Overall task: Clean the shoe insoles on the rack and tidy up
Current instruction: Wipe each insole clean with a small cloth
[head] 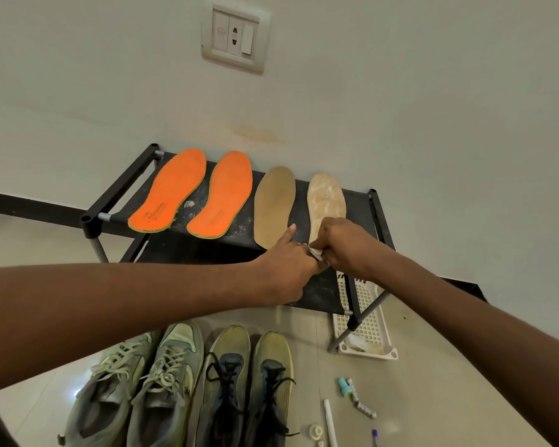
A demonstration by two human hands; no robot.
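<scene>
A black rack stands against the wall, its top shelf carrying four insoles in a row. Farthest left lie two orange insoles, side by side and apart from each other. Next comes a tan insole, and at the right end a pale insole smeared with whitish streaks.

The left hand reaches over the shelf's front part, forefinger stretched out with its tip over the heel of the tan insole; whether it touches cannot be told. Its other fingers curl in, and this grip seems to pinch a small crumpled white cloth against the right hand. The right hand sits just beside it, touching it, its grip closed round the same cloth, knuckles over the heel of the pale insole.

On the floor in front of the rack stand a grey-green pair of laced shoes and, right of them, an olive pair with dark laces. Under the rack's right end rests a white perforated basket. Near it on the floor lie small tubes and a white stick.
</scene>
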